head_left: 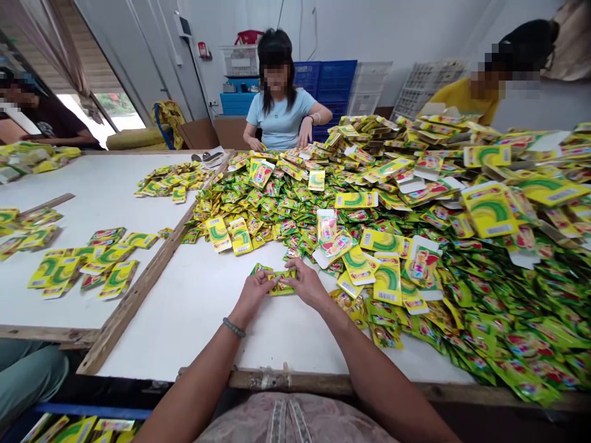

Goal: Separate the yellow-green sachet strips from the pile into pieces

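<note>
My left hand and my right hand are close together over the white tabletop, both closed on a small green and yellow candy packet. The left thumb and fingers grip its left end, the right fingers its right end. Part of a green packet shows just behind the left fingers. Right of my right hand lie flat yellow cardboard boxes with a green curve printed on them. Beyond my hands, a heap of green packets begins, with more yellow boxes on top.
A wooden strip divides the table on my left. Past it lie a group of filled-looking yellow boxes and another pile. A large packet heap covers the right side. A person in light blue sits opposite; others sit left and right.
</note>
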{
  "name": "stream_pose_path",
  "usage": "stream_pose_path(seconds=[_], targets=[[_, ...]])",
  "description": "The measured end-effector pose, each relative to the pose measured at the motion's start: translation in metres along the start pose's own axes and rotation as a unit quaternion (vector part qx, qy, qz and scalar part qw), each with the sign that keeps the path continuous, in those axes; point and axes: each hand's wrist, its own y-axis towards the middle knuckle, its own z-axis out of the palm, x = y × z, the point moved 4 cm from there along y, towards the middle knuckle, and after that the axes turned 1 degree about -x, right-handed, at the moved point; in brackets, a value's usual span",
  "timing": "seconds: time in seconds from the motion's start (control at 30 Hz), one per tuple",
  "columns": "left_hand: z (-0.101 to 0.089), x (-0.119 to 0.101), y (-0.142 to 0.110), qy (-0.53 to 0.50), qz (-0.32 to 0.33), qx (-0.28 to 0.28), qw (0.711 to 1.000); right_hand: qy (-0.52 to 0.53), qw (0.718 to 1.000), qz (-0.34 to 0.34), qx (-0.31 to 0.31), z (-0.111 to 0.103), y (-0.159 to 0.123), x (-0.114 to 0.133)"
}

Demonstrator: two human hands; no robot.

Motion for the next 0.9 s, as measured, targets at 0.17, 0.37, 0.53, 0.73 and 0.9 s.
stream_pose_path(seconds=[0.17,0.37,0.53,0.73,0.9], targets=[[-0.001,-0.005,-0.001,-0.043,0.017,-0.004,0.999,0.147,0.987,0.061,-0.031,0.000,-0.001,0.003],[0.003,-0.018,0.003,0.032,0.078,0.003,0.996,0.239,0.962,0.109,0.078,0.005,-0.012,0.020],[0.014,-0.029,0.009,0.076,0.090,0.018,0.993,0.245,0.965,0.097,0.009,-0.005,-0.011,0.024],[-0.014,-0.064,0.037,0.349,0.101,-0.159,0.918,0.169,0.976,0.104,-0.095,-0.024,-0.006,0.018],[-0.048,-0.084,0.069,0.607,0.080,-0.329,0.719,0.140,0.983,0.076,-0.086,-0.016,-0.002,0.016]])
